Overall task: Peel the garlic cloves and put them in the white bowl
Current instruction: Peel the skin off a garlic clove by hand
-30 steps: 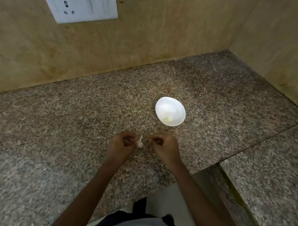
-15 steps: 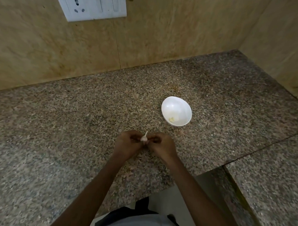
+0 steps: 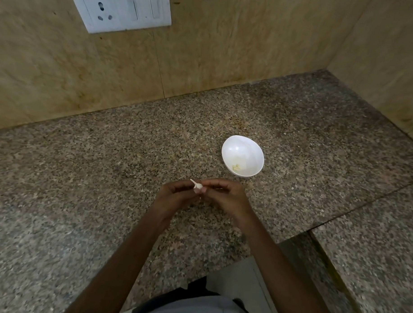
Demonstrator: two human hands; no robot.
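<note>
A small white garlic piece [image 3: 197, 187] with a thin stalk sticking up to the left is held between both hands, a little above the granite counter [image 3: 94, 176]. My left hand [image 3: 173, 195] pinches it from the left. My right hand [image 3: 225, 194] pinches it from the right with fingertips curled in. The white bowl [image 3: 242, 155] stands on the counter just beyond and to the right of my right hand. A pale yellow peeled clove [image 3: 236, 167] lies at its bottom.
A beige stone wall rises behind the counter, with a white socket and switch plate [image 3: 121, 9] at the top. A side wall closes the right corner. A second granite slab [image 3: 373, 232] joins at the right, past the counter's front edge.
My hands, apart one second ago, have come together on the garlic. The garlic's stalk now tilts to the left. The camera view has shifted, so the bowl sits further right in the frame.
</note>
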